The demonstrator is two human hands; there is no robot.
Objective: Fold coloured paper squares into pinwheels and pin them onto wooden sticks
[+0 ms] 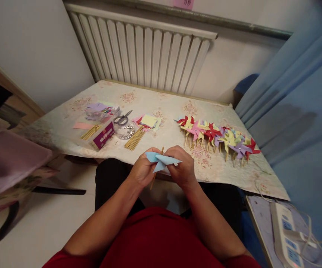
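Observation:
Both my hands meet at the near edge of the table (66, 126), over my lap. My left hand (142, 169) and my right hand (181, 169) together grip a light blue paper pinwheel (162, 160). Its thin wooden stick (156, 171) runs down between my hands. A row of several finished pinwheels (219, 137) in pink, red, yellow and purple lies on the table to the right of my hands, close to the right one.
On the table's left lie scissors (122, 119), a bundle of wooden sticks (135, 138), a purple box (102, 137), coloured paper squares (149, 121) and paper scraps (98, 109). A radiator (144, 48) stands behind. A power strip (286, 234) sits at bottom right.

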